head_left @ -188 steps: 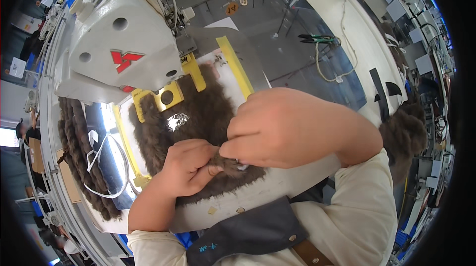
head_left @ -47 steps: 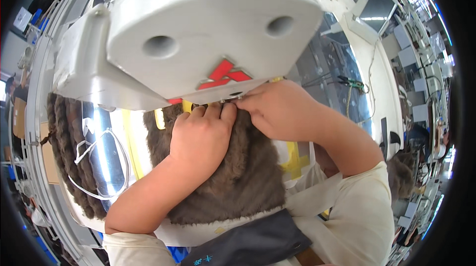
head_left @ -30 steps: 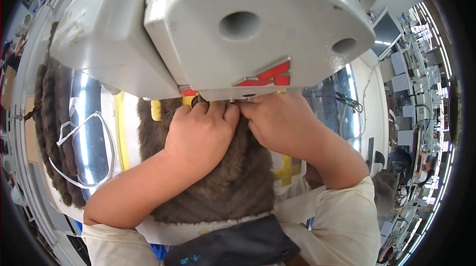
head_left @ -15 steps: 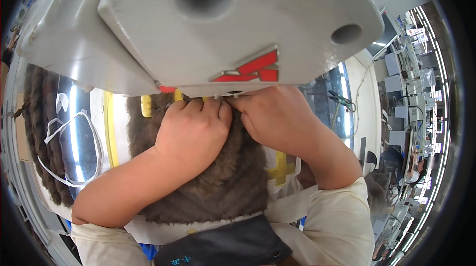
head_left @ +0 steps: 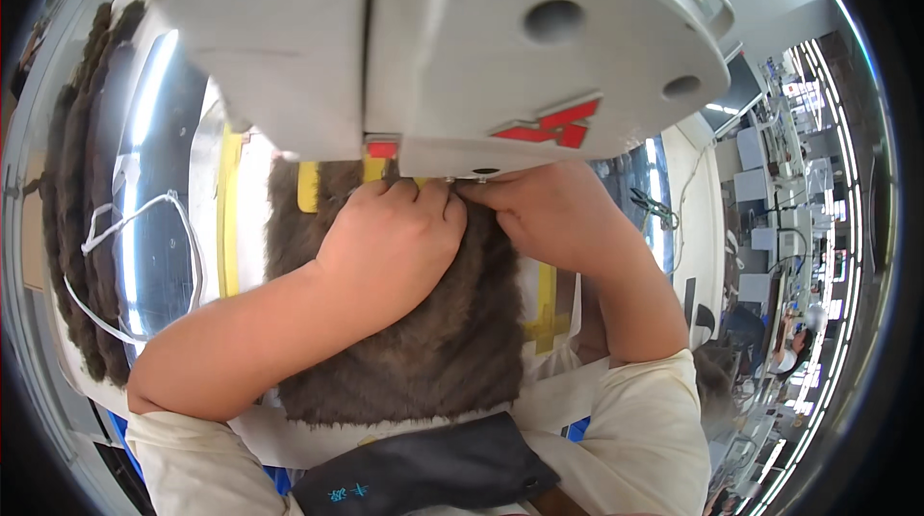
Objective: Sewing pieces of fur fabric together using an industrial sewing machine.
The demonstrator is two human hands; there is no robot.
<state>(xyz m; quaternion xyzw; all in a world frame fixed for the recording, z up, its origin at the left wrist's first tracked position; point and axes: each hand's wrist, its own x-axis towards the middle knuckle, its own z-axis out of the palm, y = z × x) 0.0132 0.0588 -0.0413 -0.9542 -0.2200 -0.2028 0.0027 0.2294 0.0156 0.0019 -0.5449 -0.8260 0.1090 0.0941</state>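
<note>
You had one brown fur panel (head_left: 433, 362) laid pile side up on the white work surface (head_left: 274, 437). The panel was roughly rectangular, with its length running away from your body. Its near edge was ragged. A lighter, fluffier ridge ran along the middle, with darker, smoother pile on either side. You touched the panel toward its far end, which was hidden from view at the white sewing-machine head (head_left: 462, 64).

White, smooth-topped work table (head_left: 705, 237): carries a flat brown fur panel (head_left: 423, 376) between yellow tape strips (head_left: 229, 227). At left, long brown fur lengths (head_left: 69, 179) lie side by side, a looped white cord (head_left: 189, 246) partly across them. At right, green-handled snips (head_left: 656, 209).
</note>
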